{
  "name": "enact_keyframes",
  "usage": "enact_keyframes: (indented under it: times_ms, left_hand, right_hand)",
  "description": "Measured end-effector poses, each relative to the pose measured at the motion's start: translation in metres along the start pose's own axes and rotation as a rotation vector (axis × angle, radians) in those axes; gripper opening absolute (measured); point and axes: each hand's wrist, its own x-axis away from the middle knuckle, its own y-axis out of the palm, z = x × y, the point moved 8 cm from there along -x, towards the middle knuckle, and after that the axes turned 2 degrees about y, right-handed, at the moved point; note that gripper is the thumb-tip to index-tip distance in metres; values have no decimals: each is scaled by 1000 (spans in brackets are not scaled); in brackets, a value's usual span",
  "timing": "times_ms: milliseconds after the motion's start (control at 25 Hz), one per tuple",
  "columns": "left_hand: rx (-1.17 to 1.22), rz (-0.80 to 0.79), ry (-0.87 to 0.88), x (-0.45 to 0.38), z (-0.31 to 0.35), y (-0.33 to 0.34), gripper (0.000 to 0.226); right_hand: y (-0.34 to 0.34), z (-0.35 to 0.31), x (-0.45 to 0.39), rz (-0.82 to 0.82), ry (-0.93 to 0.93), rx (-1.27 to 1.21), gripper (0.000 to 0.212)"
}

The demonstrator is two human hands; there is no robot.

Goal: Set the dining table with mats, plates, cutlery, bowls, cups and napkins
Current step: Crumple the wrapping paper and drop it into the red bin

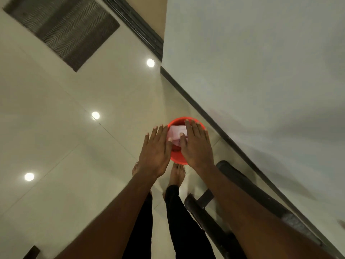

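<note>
A red round tub stands on the floor just ahead of my bare feet. Inside it lies a folded pale pink napkin. My left hand is stretched flat over the tub's left rim, fingers straight. My right hand is spread flat over the tub's right side, its thumb lying across the napkin. Whether either hand touches the tub or the napkin I cannot tell. The hands hide most of the tub's inside.
A pale table top with a dark edge fills the right side. A dark wooden chair stands by my right leg. A grey patterned floor mat lies at the far left on the glossy tiled floor.
</note>
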Motion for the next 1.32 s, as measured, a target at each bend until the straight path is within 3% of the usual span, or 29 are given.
enact_keyframes:
  times_ms: [320, 440, 520, 680, 1000, 1320]
  left_hand:
    - [10, 354, -108, 117, 18, -203, 59]
    - [22, 447, -178, 174, 8, -267, 60]
    - [39, 443, -201, 188, 9, -279, 60]
    - [101, 702, -394, 286, -36, -361, 59]
    - [191, 1107, -866, 467, -133, -443, 58]
    - [244, 1417, -1454, 607, -133, -478, 61]
  right_hand:
    - [-157, -160, 59, 93, -139, -23, 60]
    - [-188, -246, 97, 60, -314, 14, 61]
    - [-189, -270, 108, 45, -353, 19, 61]
    - [-205, -410, 158, 11, -635, 14, 65]
    - [-187, -646, 259, -126, -1197, 26, 69]
    - [-162, -776, 398, -430, -1755, 18, 64]
